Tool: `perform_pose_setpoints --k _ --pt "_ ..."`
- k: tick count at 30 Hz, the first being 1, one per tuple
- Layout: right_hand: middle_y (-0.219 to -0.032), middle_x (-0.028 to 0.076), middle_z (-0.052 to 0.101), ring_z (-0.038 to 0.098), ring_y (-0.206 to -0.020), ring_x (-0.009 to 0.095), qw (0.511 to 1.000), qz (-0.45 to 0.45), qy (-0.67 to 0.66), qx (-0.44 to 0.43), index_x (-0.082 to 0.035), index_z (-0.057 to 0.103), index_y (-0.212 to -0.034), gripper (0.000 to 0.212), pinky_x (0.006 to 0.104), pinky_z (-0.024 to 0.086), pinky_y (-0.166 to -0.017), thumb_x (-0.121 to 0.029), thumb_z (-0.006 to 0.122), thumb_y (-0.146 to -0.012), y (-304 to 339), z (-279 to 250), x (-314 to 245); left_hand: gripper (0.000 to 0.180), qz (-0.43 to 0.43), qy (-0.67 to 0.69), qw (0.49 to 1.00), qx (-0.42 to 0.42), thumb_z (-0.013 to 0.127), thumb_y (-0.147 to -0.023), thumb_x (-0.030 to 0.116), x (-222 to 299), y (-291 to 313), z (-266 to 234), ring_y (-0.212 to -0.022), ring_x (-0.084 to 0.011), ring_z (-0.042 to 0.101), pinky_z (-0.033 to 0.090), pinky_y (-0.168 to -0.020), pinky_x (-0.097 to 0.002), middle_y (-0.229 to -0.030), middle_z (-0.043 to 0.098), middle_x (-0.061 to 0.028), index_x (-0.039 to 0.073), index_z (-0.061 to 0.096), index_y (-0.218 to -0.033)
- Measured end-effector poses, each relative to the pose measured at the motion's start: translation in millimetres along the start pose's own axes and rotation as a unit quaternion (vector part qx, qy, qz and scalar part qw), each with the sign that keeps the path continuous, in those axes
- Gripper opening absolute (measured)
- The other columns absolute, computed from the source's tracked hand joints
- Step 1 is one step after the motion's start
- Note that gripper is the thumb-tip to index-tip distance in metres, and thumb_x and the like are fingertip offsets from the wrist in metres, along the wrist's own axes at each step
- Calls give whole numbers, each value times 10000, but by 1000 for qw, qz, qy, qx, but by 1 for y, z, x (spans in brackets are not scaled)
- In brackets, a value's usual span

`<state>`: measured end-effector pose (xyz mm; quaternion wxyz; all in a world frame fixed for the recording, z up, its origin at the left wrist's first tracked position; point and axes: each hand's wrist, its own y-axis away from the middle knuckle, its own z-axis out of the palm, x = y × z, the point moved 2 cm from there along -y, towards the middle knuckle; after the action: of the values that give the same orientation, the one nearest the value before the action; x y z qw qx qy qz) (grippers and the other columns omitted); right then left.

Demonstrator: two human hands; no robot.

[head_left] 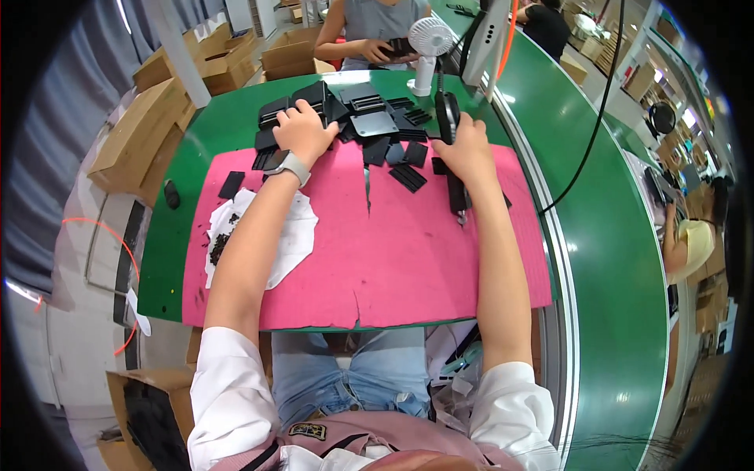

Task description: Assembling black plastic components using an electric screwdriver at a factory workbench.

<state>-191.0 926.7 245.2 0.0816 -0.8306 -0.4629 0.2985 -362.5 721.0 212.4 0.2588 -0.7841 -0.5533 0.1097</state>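
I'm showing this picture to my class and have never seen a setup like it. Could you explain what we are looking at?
There is no machine arm here: these are a person's own bare hands, seen from a camera worn on the head, looking down. Its very wide lens makes straight edges look curved.

On the green table lies a pink mat. A white cloth on it carries small dark bits. Farther back are black parts in a loose pile and a white fan.

The right hand holds a black power tool, its metal tip pointing down. The left hand reaches to the pile; its exact grip is unclear.
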Motion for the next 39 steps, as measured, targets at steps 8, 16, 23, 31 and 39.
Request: perform_pose_setpoints --k 8,16,23,31,39 --pt "-837 156 645 662 -795 318 983 -165 77 -28 -18 635 -794 270 387 543 -657 -226 738 -656 36 -10 -47 594 2 214 977 18 737 -606 320 -12 14 -49 -869 -368 618 505 -780 -415 -917 632 -235 -55 495 -997" --pt "-872 186 654 644 -838 338 957 -207 130 -157 -20 582 -972 445 439 519 -719 -208 768 -615 36 20 -43 550 151 295 940 -79 718 -614 252 -15 109 -116 -872 -355 578 478 -759 -427 -916 581 -195 3 475 -1040" --pt "-884 162 584 628 -760 283 959 -186 -100 -188 -57 676 -960 347 364 516 -705 -152 714 -628 36 -12 -53 635 169 334 920 -114 754 -652 254 -24 145 -117 -966 -359 552 470 -828 -413 -1015 569 -207 -13 455 -1144" --pt "-920 66 582 629 -723 164 896 -289 -317 -118 -41 656 -863 216 255 504 -558 -30 711 -654 90 -7 -95 534 111 459 868 -154 718 -711 182 -38 152 -109 -992 -336 540 440 -871 -389 -1025 545 -182 -17 448 -1127" --pt "-907 70 570 625 -738 242 908 -292 -261 -152 -51 597 -800 212 330 514 -621 -53 725 -630 106 11 -104 399 76 518 841 -136 657 -713 34 -44 154 -107 -929 -235 575 482 -799 -326 -1104 505 -118 21 489 -1075"
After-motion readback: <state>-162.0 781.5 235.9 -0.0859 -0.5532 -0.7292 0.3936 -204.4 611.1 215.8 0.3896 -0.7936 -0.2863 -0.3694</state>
